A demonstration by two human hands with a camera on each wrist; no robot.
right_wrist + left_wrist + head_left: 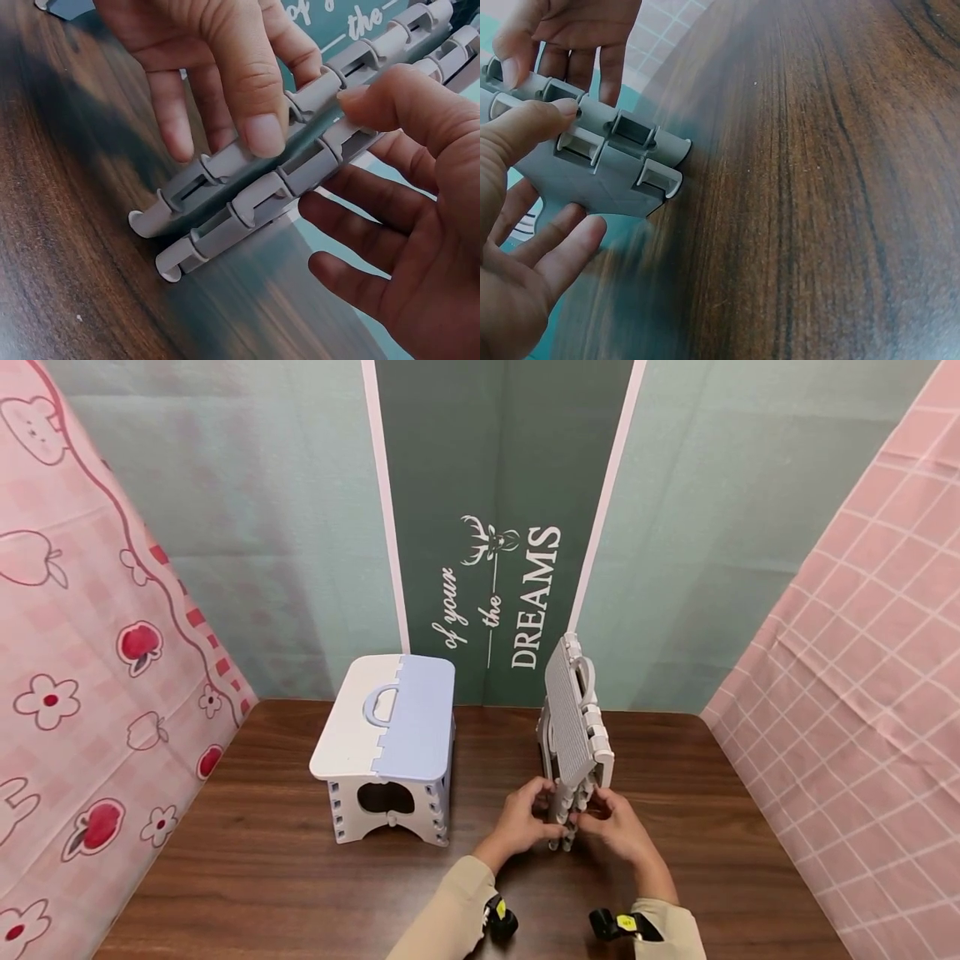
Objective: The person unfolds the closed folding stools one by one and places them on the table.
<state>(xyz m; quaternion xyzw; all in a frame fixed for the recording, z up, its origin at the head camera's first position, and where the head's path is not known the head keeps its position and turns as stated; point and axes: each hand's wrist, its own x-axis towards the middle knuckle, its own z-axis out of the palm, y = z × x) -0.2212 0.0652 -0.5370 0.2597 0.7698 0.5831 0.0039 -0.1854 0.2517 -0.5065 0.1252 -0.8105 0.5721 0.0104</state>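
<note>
A grey folding stool stands on its legs, mostly folded, at the right of the head view. Its two hinged end panels run close side by side with a narrow gap between them. My left hand pinches the near end of the left panel, thumb on the hinge edge and fingers behind. On the other panel, my right hand has a similar pinch, as the right wrist view shows. In the left wrist view the panel's lower edge shows between the left thumb and fingers.
A white and blue folding stool stands unfolded to the left, its handle on top. Both stools are on a brown wooden table. Green cloth hangs behind, with pink patterned cloth on the left and pink checked cloth on the right.
</note>
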